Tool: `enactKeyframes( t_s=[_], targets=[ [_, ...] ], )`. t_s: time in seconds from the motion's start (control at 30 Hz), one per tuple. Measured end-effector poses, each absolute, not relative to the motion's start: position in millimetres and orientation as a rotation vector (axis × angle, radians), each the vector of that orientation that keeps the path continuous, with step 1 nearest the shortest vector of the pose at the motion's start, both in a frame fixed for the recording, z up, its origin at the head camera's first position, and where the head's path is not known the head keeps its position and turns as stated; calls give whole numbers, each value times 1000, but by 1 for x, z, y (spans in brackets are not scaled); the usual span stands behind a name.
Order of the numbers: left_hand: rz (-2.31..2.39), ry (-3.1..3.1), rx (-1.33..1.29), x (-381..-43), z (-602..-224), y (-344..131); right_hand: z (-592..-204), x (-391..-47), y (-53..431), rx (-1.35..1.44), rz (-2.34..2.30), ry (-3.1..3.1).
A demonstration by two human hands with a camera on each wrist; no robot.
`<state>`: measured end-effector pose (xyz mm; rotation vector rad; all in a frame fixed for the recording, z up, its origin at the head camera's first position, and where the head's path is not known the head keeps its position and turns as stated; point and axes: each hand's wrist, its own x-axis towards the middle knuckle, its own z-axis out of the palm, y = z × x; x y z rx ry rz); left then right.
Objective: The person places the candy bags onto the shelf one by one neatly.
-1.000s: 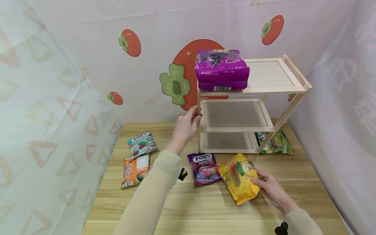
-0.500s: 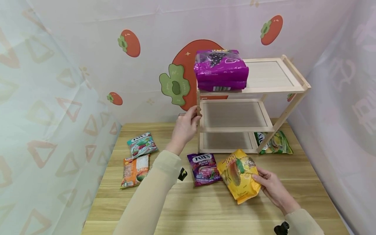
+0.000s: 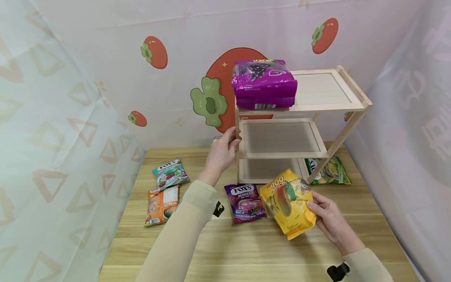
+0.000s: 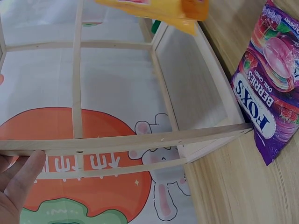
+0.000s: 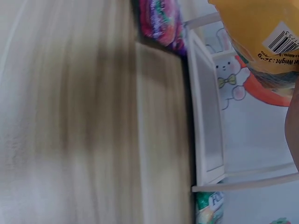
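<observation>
My left hand [image 3: 222, 152] grips the left upright of a three-tier wooden shelf [image 3: 282, 155], level with its middle tier; in the left wrist view its fingers [image 4: 29, 175] curl round the wooden bar. In my right hand [image 3: 331, 219] is a yellow candy bag [image 3: 290, 205] with a mango picture, pinched at its right edge and tilted in front of the bottom tier. The right wrist view shows the yellow bag's barcode side [image 5: 266, 37]. A purple candy bag [image 3: 266, 88] lies at the left of the top tier. Just left of the yellow bag is a purple Fox's Berries bag [image 3: 244, 203].
On the table's left lie a teal Fox's bag [image 3: 170, 174] and an orange bag [image 3: 162, 205], touching each other. A green Fox's bag [image 3: 331, 171] lies behind the shelf's right front leg. Printed cloth walls [image 3: 176, 98] enclose the wooden table [image 3: 239, 250].
My right hand has lifted the yellow bag slightly, up and towards the shelf. My left hand keeps its grip on the upright.
</observation>
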<state>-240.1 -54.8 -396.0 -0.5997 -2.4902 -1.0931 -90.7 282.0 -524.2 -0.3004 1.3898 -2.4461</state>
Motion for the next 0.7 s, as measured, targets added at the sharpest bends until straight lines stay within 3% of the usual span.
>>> enactKeyframes(
  t_s=[0.7],
  targets=[
    [-1087, -2485, -617, -241, -397, -56, -472, -96, 276, -563, -2710, 1046]
  ],
)
